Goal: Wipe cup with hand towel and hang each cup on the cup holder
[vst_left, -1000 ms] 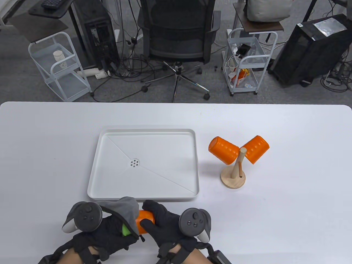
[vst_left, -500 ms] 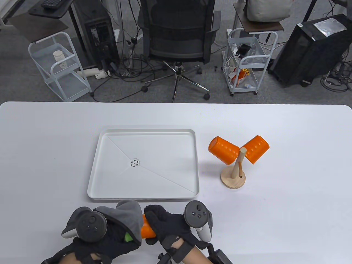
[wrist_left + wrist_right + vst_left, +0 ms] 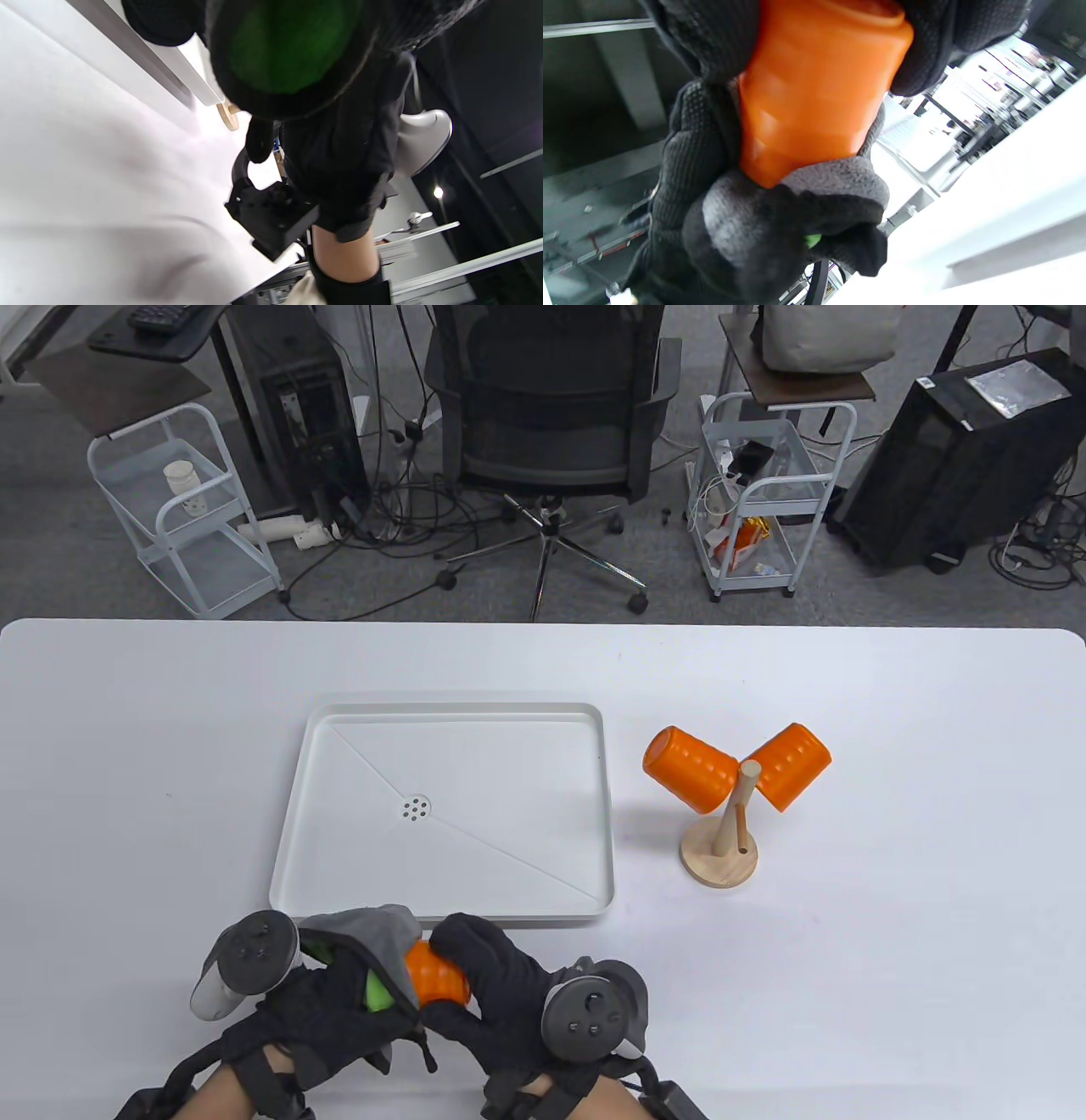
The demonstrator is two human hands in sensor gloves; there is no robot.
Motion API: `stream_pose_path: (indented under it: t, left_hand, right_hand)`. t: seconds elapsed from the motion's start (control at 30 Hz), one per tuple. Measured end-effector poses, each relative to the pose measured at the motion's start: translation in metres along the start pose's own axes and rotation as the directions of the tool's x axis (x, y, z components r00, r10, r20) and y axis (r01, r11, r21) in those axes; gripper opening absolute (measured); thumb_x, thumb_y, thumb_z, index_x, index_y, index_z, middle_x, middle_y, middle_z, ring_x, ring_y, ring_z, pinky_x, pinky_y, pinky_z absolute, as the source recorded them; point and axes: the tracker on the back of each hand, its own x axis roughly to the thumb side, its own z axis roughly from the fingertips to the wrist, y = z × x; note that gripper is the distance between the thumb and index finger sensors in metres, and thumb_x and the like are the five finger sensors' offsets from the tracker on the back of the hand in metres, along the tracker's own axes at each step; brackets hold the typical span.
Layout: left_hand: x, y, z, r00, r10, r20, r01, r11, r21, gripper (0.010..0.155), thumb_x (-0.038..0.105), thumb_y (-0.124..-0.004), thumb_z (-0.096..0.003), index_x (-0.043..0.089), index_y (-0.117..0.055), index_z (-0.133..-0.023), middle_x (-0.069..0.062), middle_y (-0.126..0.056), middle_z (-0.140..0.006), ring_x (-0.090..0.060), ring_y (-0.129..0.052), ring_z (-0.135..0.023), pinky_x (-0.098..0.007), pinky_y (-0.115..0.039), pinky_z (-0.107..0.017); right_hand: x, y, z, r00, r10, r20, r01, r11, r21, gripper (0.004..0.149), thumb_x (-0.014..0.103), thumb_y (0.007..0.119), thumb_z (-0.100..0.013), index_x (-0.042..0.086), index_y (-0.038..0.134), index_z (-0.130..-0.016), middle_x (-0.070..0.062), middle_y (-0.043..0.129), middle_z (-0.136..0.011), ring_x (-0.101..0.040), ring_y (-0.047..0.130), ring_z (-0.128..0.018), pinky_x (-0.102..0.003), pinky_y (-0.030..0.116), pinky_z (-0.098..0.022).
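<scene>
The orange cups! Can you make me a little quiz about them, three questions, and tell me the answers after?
1. True or false: two orange cups already hang on the wooden cup holder.
2. Which hand grips the orange cup being wiped: A, left hand, or B, right hand?
3. Fill in: the left hand presses a grey ____ against the cup.

Key:
1. True: the left hung cup and the right hung cup sit on its pegs.
2. B: the right hand wraps around it.
3. Towel: the hand towel covers the cup's end beside the white tray.
</scene>
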Motion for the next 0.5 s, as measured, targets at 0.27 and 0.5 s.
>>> stream_pose_path:
  t: [0.27,0.5]
  left_hand:
    - [-0.003,0.004,0.002,0.997,0.074,-0.006,-0.074,0.996,0.044,0.086,0.063,-0.071,-0.0513,0.054,0.002,-0.095,0.002,0.002,-0.113,-0.022,-0.085,-0.079,-0.053,-0.070,-0.069]
    - [-0.005,0.013,0.008,0.993,0.117,-0.007,-0.116,0.987,0.110,0.083,0.062,-0.069,-0.0524,0.054,0.002,-0.095,0.003,0.000,-0.113,-0.019,-0.084,-0.080,-0.052,-0.070,-0.070]
  right_hand:
    - [0.016,-0.006,-0.001,0.955,0.244,0.170,-0.239,0.970,-0.052,0.077,0.034,0.087,-0.043,0.013,0.043,-0.104,-0.022,0.047,-0.108,-0.052,0.068,-0.089,-0.069,0.051,-0.071]
    - [0.023,-0.033,0.000,0.920,0.343,0.189,-0.311,0.934,-0.176,0.077,0.033,0.088,-0.043,0.014,0.046,-0.104,-0.025,0.049,-0.108,-0.052,0.065,-0.087,-0.070,0.049,-0.070]
